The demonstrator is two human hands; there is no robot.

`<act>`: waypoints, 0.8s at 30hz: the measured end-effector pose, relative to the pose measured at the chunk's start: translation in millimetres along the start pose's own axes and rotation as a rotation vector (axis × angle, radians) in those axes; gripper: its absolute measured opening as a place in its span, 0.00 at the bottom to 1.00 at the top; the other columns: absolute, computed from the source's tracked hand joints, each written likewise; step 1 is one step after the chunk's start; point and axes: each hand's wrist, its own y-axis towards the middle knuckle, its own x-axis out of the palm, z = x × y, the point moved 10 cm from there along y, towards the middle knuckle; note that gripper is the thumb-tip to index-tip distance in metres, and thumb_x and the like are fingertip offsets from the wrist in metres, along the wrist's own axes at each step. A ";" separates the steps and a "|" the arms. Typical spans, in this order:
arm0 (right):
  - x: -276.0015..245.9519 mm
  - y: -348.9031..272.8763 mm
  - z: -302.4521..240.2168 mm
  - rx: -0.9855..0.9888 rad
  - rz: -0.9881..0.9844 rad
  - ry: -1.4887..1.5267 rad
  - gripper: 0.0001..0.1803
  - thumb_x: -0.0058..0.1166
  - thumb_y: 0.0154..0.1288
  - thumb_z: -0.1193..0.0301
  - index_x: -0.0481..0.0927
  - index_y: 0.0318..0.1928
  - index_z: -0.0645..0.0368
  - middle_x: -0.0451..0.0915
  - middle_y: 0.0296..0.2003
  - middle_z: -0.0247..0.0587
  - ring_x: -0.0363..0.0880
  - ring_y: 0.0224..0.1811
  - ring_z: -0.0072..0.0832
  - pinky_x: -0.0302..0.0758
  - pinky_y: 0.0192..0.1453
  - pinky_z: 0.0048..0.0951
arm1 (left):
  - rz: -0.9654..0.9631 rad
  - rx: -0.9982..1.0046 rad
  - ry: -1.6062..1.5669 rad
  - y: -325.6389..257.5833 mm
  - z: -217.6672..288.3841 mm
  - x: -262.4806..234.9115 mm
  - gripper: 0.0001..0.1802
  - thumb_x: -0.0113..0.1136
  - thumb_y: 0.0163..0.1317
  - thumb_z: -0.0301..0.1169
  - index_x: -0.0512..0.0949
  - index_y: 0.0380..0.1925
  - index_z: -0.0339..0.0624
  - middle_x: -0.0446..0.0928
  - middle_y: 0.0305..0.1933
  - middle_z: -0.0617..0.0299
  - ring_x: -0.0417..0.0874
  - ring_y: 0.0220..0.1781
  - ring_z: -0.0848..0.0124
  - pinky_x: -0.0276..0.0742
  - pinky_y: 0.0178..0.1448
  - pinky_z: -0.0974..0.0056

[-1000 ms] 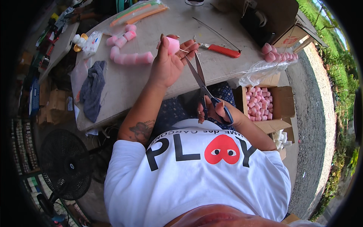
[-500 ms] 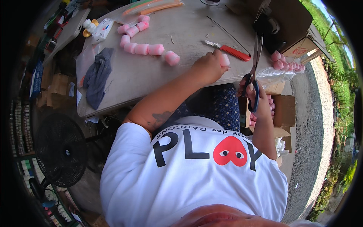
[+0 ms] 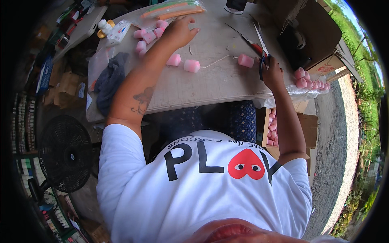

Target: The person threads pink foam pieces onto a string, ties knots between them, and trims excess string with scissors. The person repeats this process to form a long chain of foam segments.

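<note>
My left hand [image 3: 180, 32] is stretched over the far part of the table, thumb and fingers apart, holding nothing. Under and beside its forearm curves a row of pink-and-white foam cylinders [image 3: 149, 37], partly hidden by the arm. A white string [image 3: 219, 60] runs from the nearer cylinder [image 3: 191, 66] toward a single one [image 3: 245, 60] on the right. My right hand [image 3: 272, 73] is closed round the dark-blue handles of a pair of scissors [image 3: 261, 40], blades pointing away and slightly parted. Partly behind the scissors lies a red-handled utility knife [image 3: 256, 47].
Orange and green strips in a plastic bag [image 3: 178, 12] lie at the far edge. A grey cloth [image 3: 111, 79] and a white packet [image 3: 118, 32] are at left. Right: a cardboard box [image 3: 324, 36], more pink cylinders [image 3: 300, 79] and a box of them below. A fan [image 3: 65, 154] stands lower left.
My left hand has let go of the cylinder at the near edge, which now lies on the table, and has moved away to the far left. The scissors have moved farther onto the table.
</note>
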 end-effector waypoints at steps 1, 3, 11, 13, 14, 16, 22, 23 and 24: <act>-7.5 1.0 3.2 0.000 0.061 -0.035 0.22 0.52 0.65 0.57 0.70 0.49 0.63 0.79 0.47 0.53 0.76 0.53 0.46 0.58 0.62 0.50 | -0.111 -0.154 0.119 2.2 -43.7 -7.9 0.23 0.63 0.58 0.43 0.75 0.49 0.41 0.78 0.51 0.51 0.77 0.55 0.56 0.73 0.58 0.57; -24.8 -14.6 -29.6 -0.123 0.125 0.032 0.23 0.58 0.61 0.60 0.70 0.49 0.63 0.79 0.45 0.50 0.77 0.50 0.46 0.62 0.58 0.46 | -0.101 -0.233 0.290 -12.5 -115.4 -35.5 0.28 0.62 0.57 0.44 0.72 0.55 0.42 0.72 0.58 0.47 0.75 0.58 0.52 0.72 0.59 0.51; 24.1 -81.9 -192.7 -0.607 -0.116 0.352 0.28 0.65 0.51 0.67 0.68 0.51 0.61 0.74 0.49 0.49 0.72 0.54 0.44 0.62 0.59 0.46 | -0.152 -0.646 -0.182 -96.0 -174.4 -2.1 0.30 0.60 0.63 0.42 0.66 0.59 0.36 0.74 0.52 0.51 0.76 0.53 0.66 0.72 0.56 0.66; 36.9 -76.3 -204.3 -0.648 -0.061 0.315 0.30 0.65 0.48 0.67 0.66 0.51 0.61 0.73 0.53 0.49 0.70 0.57 0.44 0.57 0.64 0.53 | -0.195 -0.584 -0.481 -100.1 -117.0 15.4 0.27 0.57 0.66 0.40 0.67 0.59 0.34 0.74 0.52 0.56 0.75 0.50 0.74 0.71 0.54 0.71; 47.7 -70.6 -201.9 -0.649 -0.042 0.276 0.30 0.66 0.48 0.67 0.67 0.51 0.60 0.73 0.53 0.48 0.70 0.57 0.44 0.55 0.65 0.54 | -0.277 -0.529 -0.756 -104.4 -95.9 29.1 0.25 0.56 0.67 0.39 0.68 0.58 0.34 0.74 0.51 0.56 0.75 0.50 0.74 0.72 0.53 0.70; 48.0 -57.1 -194.7 -0.624 0.005 0.227 0.31 0.66 0.46 0.66 0.67 0.49 0.60 0.72 0.54 0.47 0.70 0.57 0.43 0.51 0.68 0.57 | -0.409 -0.390 -1.086 -104.5 -61.7 33.0 0.21 0.55 0.67 0.34 0.71 0.56 0.35 0.77 0.51 0.56 0.77 0.50 0.75 0.73 0.53 0.70; 10.4 -13.9 -133.5 -0.424 0.267 0.082 0.23 0.65 0.48 0.70 0.71 0.44 0.59 0.77 0.44 0.44 0.74 0.50 0.42 0.56 0.64 0.54 | -0.006 -0.192 0.112 -36.5 -148.7 -26.1 0.19 0.59 0.61 0.31 0.76 0.52 0.43 0.74 0.56 0.54 0.75 0.58 0.59 0.70 0.61 0.61; 6.2 -15.7 -142.7 -0.456 0.237 0.129 0.23 0.65 0.48 0.70 0.71 0.44 0.59 0.77 0.43 0.43 0.74 0.50 0.42 0.57 0.63 0.53 | 0.023 -0.168 0.274 -30.9 -158.9 -28.0 0.19 0.59 0.60 0.32 0.77 0.52 0.44 0.73 0.57 0.54 0.73 0.60 0.57 0.69 0.62 0.59; 3.1 -22.6 -152.2 -0.482 0.205 0.169 0.22 0.65 0.47 0.71 0.71 0.43 0.58 0.76 0.41 0.43 0.74 0.49 0.42 0.58 0.63 0.53 | -0.065 -0.191 0.323 -28.6 -161.7 -19.0 0.19 0.60 0.60 0.32 0.77 0.52 0.46 0.72 0.58 0.54 0.72 0.61 0.57 0.67 0.64 0.58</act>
